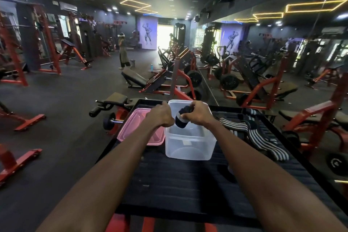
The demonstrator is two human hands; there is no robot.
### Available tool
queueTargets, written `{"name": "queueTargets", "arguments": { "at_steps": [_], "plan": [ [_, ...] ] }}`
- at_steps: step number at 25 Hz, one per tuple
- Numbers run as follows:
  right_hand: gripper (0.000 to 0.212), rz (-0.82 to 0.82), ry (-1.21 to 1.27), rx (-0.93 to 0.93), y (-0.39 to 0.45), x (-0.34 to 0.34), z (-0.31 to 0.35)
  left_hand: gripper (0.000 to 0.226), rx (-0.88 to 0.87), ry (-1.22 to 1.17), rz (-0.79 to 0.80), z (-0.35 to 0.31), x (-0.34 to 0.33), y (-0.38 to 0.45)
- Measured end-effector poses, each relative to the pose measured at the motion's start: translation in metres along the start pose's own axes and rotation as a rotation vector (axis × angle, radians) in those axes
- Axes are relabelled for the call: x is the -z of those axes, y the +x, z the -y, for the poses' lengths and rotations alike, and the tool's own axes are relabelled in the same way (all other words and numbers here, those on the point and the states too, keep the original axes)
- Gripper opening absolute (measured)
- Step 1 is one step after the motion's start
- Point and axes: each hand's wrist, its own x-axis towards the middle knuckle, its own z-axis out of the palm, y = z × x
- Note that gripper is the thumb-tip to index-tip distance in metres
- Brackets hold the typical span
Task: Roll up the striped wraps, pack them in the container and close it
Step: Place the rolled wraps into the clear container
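Observation:
A clear plastic container [190, 145] stands open on a black ribbed platform [178, 184]. Over its open top my right hand [199, 114] is shut on a rolled dark wrap [181, 120] with a light stripe. My left hand [161, 116] is closed just left of the roll, at the container's rim; whether it touches the roll is hidden. The pink lid [135, 128] lies flat to the left of the container. Unrolled black-and-white striped wraps [252, 133] lie spread on the platform to the right.
The platform has a raised black edge at the back. A dumbbell [109, 120] and a bench pad [114, 100] sit beyond its left side. Red gym machines and weight plates stand all around, a mirror wall runs on the right, and a person stands far off.

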Motion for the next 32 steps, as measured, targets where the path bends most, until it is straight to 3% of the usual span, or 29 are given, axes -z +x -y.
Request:
{"name": "queueTargets", "arguments": {
  "at_steps": [6,17,22,27,32],
  "plan": [
    [0.046,-0.035,-0.182,0.082,0.032,-0.029,0.008,0.074,0.013,-0.139,-0.021,0.008,-0.011,0.043],
    [0.041,0.064,-0.412,0.038,0.084,-0.071,-0.009,0.039,0.017,-0.172,-0.004,0.012,-0.025,0.073],
    [0.056,0.062,-0.447,0.038,0.100,-0.077,-0.010,0.037,-0.025,-0.101,0.012,0.017,-0.033,0.087],
    [0.072,0.166,-0.477,0.039,0.103,-0.066,-0.012,0.029,-0.015,-0.040,0.060,0.019,-0.033,0.091],
    [0.082,0.210,-0.440,0.120,0.091,-0.021,-0.003,0.045,0.017,0.030,0.013,0.005,-0.026,0.080]
  ]
}}
